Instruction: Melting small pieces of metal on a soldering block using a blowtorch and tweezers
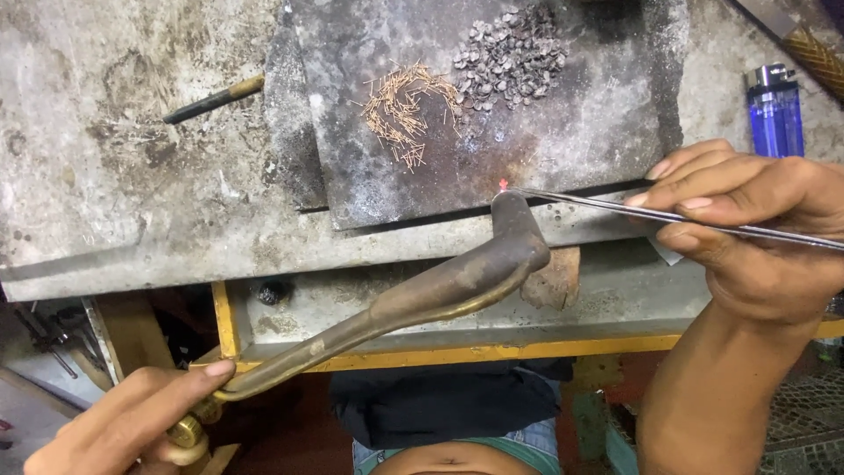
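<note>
Head view: scorched soldering slab (563, 132) lies flat on the bench — a fireproof bed for hot work. Left hand (123, 427) grips the curved brass torch (440, 286), nozzle aimed at the slab's near edge. Right hand (756, 220) pinches long tweezers (615, 207), tips steadying a tiny glowing piece (503, 185) there. Brass wire bits (409, 110), dark beads (510, 57) and blue lighter (775, 110) sit clear.
</note>
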